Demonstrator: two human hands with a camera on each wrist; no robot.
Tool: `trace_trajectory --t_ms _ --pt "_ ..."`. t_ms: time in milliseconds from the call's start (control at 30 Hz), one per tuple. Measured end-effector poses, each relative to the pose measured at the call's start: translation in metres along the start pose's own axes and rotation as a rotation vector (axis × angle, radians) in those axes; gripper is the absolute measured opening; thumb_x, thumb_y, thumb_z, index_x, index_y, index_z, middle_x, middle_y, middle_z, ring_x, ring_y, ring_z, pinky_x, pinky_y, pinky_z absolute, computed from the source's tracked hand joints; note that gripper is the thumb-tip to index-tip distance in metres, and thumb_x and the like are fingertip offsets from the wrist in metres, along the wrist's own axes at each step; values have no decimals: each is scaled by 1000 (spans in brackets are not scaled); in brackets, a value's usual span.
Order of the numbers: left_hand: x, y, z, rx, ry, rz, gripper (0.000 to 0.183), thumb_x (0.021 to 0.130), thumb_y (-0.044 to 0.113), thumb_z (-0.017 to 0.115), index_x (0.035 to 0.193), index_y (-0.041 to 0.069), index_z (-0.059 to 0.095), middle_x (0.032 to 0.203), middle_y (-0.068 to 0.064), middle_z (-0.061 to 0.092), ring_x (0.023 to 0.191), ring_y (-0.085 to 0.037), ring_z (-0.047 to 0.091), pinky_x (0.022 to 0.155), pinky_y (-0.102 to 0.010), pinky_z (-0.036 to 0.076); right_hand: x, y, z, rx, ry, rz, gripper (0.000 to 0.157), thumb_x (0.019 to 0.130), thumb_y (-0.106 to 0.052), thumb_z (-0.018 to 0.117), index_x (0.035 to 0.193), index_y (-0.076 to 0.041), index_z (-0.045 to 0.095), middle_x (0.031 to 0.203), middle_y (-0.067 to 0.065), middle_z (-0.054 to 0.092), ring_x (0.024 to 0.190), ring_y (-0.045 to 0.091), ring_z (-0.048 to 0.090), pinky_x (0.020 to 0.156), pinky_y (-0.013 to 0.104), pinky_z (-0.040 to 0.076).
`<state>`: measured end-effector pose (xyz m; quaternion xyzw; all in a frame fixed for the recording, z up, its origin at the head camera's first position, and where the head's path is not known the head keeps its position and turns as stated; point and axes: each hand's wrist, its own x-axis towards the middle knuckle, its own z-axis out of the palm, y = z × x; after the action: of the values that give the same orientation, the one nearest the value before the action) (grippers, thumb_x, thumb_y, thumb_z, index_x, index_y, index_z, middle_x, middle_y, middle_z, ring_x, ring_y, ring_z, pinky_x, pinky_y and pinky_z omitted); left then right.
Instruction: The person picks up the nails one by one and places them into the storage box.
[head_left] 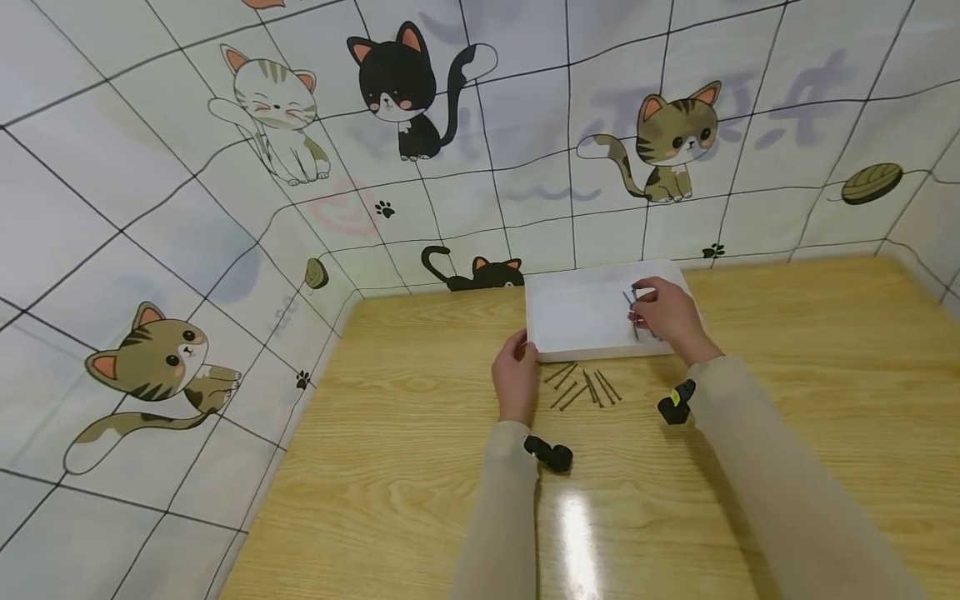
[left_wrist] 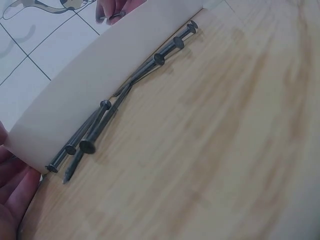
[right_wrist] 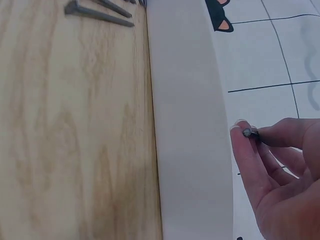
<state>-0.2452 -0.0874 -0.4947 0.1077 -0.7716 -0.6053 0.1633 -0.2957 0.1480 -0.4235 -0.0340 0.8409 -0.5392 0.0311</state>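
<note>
A shallow white box (head_left: 573, 312) lies on the table against the wall. At its front left corner, my left hand (head_left: 516, 379) grips the box with fingers along the side. Over the right part of the box, my right hand (head_left: 670, 317) pinches a nail (right_wrist: 251, 133) between thumb and fingertips; its head end faces the right wrist camera. A few thin dark nails show inside the box beside and below that hand, partly hidden by it. Several more nails (left_wrist: 106, 120) are scattered on the table along the box's front wall, some crossing each other.
The wooden table (head_left: 405, 450) stretches out on both sides and in front. Behind and to the left rises a wall covering (head_left: 525, 200) with cat drawings and grid lines. Each sleeve cuff carries a small black camera (head_left: 551, 455).
</note>
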Motion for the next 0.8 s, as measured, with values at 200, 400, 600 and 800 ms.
trace_trajectory --t_ms 200,400,600,800 --pt "2 -1 0 0 -3 -3 31 87 26 52 117 22 59 108 6 60 92 -6 56 77 -29 46 18 -4 2 -74 -12 19 39 90 -7 47 127 1 39 106 24 52 86 33 60 72 41 50" --pt "2 0 -1 -6 -2 -6 31 88 25 53 118 20 59 108 6 60 93 -6 55 77 -29 46 35 -4 4 -176 -33 42 39 89 -9 50 126 1 42 103 22 57 81 30 62 66 37 51" --pt "3 1 1 -1 -1 -12 32 87 27 52 118 22 59 109 9 60 93 -5 55 77 -29 46 49 -2 5 -269 -47 49 38 88 -8 48 124 3 43 101 22 57 76 29 62 61 35 47" --pt "7 0 2 18 5 -11 31 87 29 52 117 24 59 107 10 60 92 -5 55 76 -28 46 60 0 11 -367 -52 52 38 87 -8 47 122 4 46 101 22 57 73 27 60 66 39 43"
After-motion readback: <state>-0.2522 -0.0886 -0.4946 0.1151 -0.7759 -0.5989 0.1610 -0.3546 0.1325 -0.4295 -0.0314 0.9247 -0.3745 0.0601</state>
